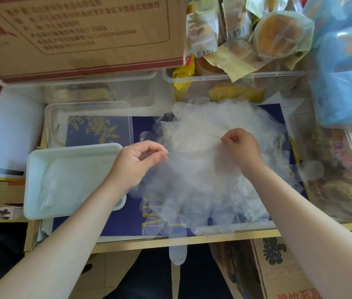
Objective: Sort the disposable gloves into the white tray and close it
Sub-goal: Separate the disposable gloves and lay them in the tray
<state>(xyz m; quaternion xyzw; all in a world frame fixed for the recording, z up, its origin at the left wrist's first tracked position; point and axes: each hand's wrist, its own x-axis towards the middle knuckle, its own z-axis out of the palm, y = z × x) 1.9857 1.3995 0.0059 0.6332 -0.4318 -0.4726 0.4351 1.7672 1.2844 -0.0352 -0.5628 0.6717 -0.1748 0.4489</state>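
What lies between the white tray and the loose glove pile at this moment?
In the head view, the left hand sits between the white tray and the glove pile, its fingers pinching a clear glove at the edge.

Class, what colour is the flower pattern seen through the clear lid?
Gold on dark blue, under the clear lid; head view.

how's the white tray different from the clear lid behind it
The white tray is opaque; the clear lid lets the blue patterned surface show through. The tray holds a few gloves; nothing seems to lie in the lid. The tray sits nearer the person, by the left hand. Both are rounded rectangles.
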